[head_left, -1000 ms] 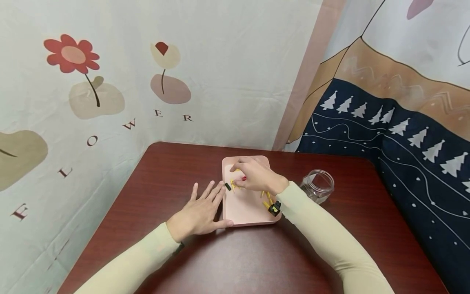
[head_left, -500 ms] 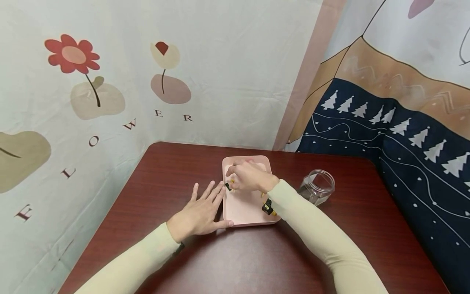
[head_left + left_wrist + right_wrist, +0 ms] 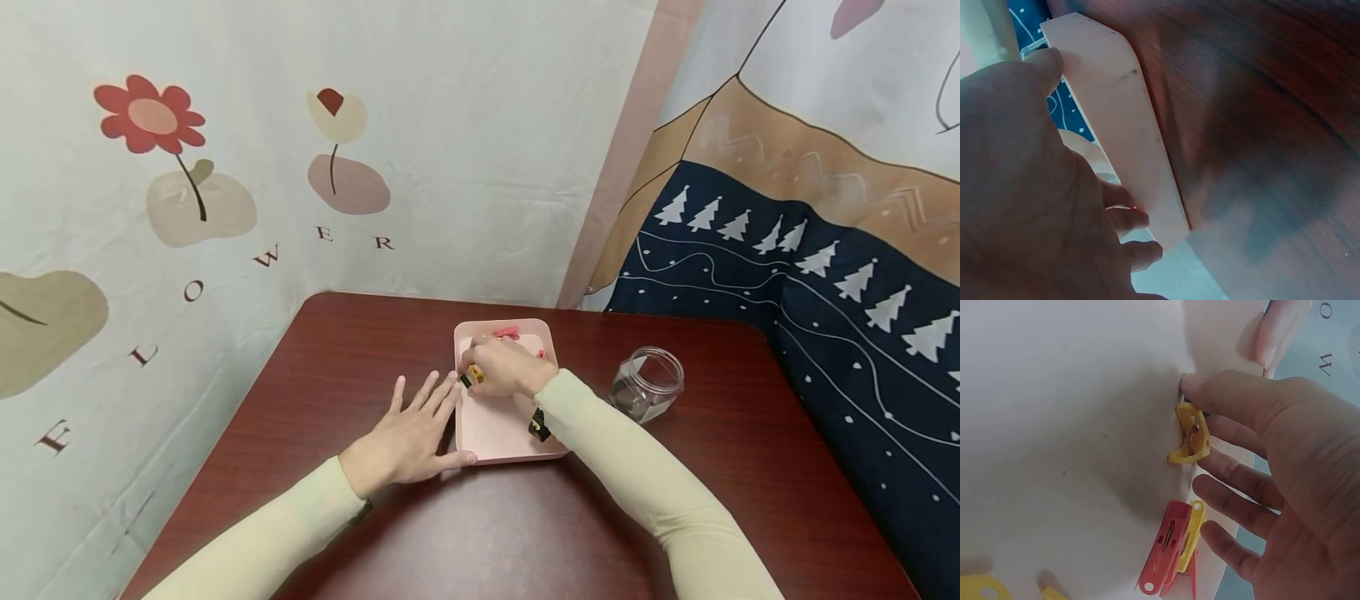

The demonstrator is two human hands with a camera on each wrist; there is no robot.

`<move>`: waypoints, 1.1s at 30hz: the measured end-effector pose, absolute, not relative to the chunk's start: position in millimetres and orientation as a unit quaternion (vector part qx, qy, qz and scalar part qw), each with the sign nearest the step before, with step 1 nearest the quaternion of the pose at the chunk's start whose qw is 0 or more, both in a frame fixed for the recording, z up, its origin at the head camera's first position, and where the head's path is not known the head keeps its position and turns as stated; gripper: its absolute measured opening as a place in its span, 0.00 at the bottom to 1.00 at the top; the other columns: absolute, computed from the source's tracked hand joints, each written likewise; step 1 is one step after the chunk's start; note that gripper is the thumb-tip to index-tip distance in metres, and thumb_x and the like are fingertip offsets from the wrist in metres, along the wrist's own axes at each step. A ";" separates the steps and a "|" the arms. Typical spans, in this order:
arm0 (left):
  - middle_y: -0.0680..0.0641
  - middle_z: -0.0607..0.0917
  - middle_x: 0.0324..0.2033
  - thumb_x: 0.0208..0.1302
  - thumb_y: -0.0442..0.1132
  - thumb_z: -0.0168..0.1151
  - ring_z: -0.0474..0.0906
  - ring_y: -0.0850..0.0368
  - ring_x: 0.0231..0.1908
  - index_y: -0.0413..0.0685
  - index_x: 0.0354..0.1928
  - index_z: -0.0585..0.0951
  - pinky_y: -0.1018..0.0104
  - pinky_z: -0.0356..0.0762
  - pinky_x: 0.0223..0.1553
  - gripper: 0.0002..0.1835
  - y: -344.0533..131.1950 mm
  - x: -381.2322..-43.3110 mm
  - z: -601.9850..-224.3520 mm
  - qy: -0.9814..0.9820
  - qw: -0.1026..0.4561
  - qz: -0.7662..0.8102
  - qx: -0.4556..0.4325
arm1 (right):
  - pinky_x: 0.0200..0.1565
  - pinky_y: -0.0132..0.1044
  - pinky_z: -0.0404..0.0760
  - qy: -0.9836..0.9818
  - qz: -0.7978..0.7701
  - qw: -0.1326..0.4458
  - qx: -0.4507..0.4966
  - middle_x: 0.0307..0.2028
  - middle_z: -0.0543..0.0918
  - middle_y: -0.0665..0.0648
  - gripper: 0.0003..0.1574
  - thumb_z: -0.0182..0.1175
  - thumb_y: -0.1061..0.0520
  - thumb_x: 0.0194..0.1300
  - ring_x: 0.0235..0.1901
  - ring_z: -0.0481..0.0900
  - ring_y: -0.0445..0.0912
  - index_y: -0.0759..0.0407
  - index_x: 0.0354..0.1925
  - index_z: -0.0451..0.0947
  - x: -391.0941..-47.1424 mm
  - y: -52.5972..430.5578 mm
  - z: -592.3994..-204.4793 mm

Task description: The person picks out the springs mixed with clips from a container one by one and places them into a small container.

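The pink tray lies on the table. My left hand is spread beside its left side, with fingertips and thumb touching the wall. My right hand reaches into the tray near its left wall. There its thumb and fingers surround a small yellow clothes peg and a small dark piece. The dark piece is mostly hidden, and whether either is pinched does not show. Below the right fingers, a red peg lies beside a yellow peg.
Right of the tray stands a clear open jar with a white label. More pegs lie in the tray, including red ones at its far end and yellow ones. Patterned curtains hang behind the dark red table.
My right hand has moved slightly left and down toward the tray's left wall, uncovering red pegs at the far end. The right forearm has shifted left. My left hand has stayed put.
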State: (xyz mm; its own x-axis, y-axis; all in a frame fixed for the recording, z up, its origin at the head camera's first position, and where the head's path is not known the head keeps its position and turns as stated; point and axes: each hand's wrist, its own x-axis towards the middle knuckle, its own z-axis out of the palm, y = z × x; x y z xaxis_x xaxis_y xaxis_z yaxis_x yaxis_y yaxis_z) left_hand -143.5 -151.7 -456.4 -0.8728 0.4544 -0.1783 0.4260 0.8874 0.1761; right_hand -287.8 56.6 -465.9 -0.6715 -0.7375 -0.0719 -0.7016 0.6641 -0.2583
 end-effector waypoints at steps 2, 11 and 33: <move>0.40 0.51 0.97 0.79 0.80 0.60 0.48 0.32 0.96 0.40 0.95 0.54 0.14 0.41 0.89 0.64 -152.2 -143.5 -457.3 0.965 0.107 0.065 0.229 | 0.64 0.49 0.90 0.908 -0.101 0.080 -0.398 0.62 0.89 0.55 0.22 0.82 0.48 0.75 0.57 0.90 0.51 0.46 0.64 0.94 -287.8 56.4 -465.9; 0.40 0.50 0.97 0.79 0.81 0.58 0.47 0.32 0.96 0.40 0.96 0.53 0.13 0.41 0.89 0.64 -153.0 -143.3 -459.8 0.965 0.106 0.065 0.230 | 0.59 0.47 0.91 0.907 -0.092 0.063 -0.407 0.58 0.91 0.54 0.19 0.81 0.49 0.75 0.51 0.91 0.49 0.47 0.61 0.95 -288.8 55.8 -467.3; 0.39 0.51 0.97 0.80 0.81 0.58 0.48 0.31 0.95 0.40 0.96 0.53 0.13 0.41 0.88 0.64 -152.5 -144.9 -459.1 0.965 0.105 0.057 0.233 | 0.51 0.47 0.91 0.910 -0.111 0.028 -0.399 0.54 0.89 0.55 0.19 0.80 0.45 0.76 0.43 0.87 0.46 0.51 0.58 0.95 -285.0 60.5 -463.5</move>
State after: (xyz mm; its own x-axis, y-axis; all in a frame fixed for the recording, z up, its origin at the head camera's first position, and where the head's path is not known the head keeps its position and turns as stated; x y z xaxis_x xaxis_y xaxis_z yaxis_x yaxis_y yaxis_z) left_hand -144.9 -152.5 -459.1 -0.8697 0.4616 -0.1751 0.4376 0.8850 0.1592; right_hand -285.0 60.5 -463.5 -0.6803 -0.7320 0.0371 -0.7195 0.6573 -0.2242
